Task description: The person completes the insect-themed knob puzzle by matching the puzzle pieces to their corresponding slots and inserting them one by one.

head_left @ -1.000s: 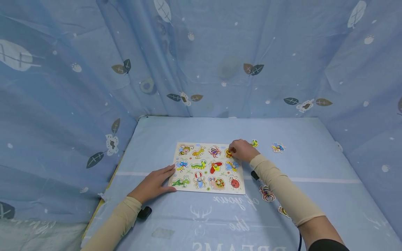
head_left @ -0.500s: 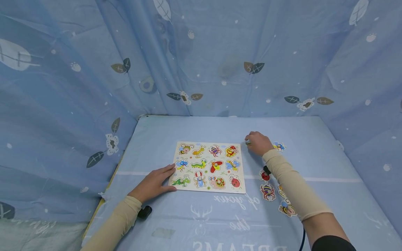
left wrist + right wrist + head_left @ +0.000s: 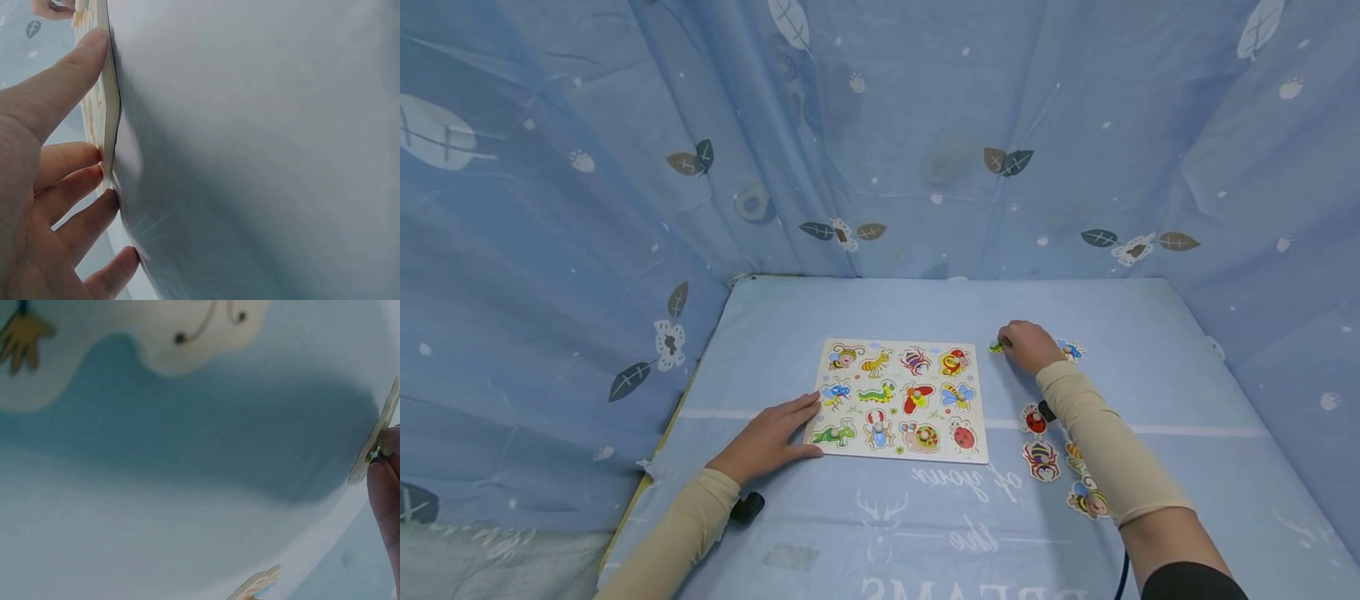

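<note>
A wooden insect puzzle board (image 3: 898, 400) lies flat on the blue cloth, its slots filled with colourful pieces. My left hand (image 3: 797, 427) rests open against the board's left edge, and the left wrist view shows its straight fingers (image 3: 69, 169) touching the board edge (image 3: 111, 125). My right hand (image 3: 1007, 344) is just right of the board's far right corner and pinches a small green and yellow insect piece (image 3: 996, 347). In the right wrist view, a fingertip (image 3: 387, 487) sits on that piece (image 3: 375, 444), seen edge on.
Loose pieces lie right of the board: a blue winged one (image 3: 1071, 350) beyond my right hand, a red ladybird (image 3: 1033, 421), a spider (image 3: 1043, 461) and a bee (image 3: 1088, 500) by my forearm. Blue patterned curtains enclose the table on three sides.
My right hand left the board's top right slot, where a red and yellow piece now sits, and moved right onto the small green piece. The left hand has not moved.
</note>
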A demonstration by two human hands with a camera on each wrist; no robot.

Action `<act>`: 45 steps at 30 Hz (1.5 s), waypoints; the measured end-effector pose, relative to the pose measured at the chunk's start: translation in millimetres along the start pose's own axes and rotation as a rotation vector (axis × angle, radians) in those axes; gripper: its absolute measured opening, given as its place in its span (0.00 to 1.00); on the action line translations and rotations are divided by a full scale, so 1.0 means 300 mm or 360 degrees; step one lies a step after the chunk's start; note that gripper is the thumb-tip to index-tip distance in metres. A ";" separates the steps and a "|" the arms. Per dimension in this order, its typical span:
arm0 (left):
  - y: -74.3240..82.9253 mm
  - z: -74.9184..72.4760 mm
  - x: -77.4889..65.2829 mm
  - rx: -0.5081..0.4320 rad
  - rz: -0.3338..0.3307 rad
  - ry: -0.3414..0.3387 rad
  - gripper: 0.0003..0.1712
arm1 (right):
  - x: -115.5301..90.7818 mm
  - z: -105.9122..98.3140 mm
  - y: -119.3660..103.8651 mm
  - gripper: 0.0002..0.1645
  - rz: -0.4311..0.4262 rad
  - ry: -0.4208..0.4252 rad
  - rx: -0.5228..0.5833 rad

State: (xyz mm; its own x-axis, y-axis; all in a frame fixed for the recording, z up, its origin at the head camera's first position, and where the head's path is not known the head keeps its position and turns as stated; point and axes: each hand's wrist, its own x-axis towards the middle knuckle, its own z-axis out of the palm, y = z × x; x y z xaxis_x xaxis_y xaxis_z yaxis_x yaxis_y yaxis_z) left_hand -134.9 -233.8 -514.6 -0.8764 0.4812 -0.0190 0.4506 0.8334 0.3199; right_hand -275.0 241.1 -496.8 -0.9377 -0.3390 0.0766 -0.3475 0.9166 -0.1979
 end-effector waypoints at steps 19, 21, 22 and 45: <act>0.001 0.002 -0.004 -0.0014 0.0017 0.0008 0.50 | 0.055 -0.007 -0.343 0.07 -0.0322 0.0012 0.0243; 0.001 0.003 -0.004 -0.0016 0.0015 0.0009 0.50 | 0.063 0.010 -0.401 0.07 -0.0398 -0.0024 0.0237; 0.000 0.003 -0.004 -0.0018 0.0015 0.0010 0.50 | 0.067 0.021 -0.428 0.07 -0.0435 -0.0036 0.0227; -0.003 0.004 0.004 0.0001 -0.0030 -0.0016 0.50 | 0.078 0.122 -0.687 0.05 -0.0828 -0.0176 0.0074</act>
State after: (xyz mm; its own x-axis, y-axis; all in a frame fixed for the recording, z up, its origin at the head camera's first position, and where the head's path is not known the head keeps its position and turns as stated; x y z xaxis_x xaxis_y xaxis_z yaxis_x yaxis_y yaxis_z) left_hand -136.2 -233.6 -515.9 -0.8830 0.4681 -0.0345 0.4342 0.8425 0.3189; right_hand -225.6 36.6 -490.0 -0.6352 -0.7688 0.0732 -0.7641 0.6118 -0.2045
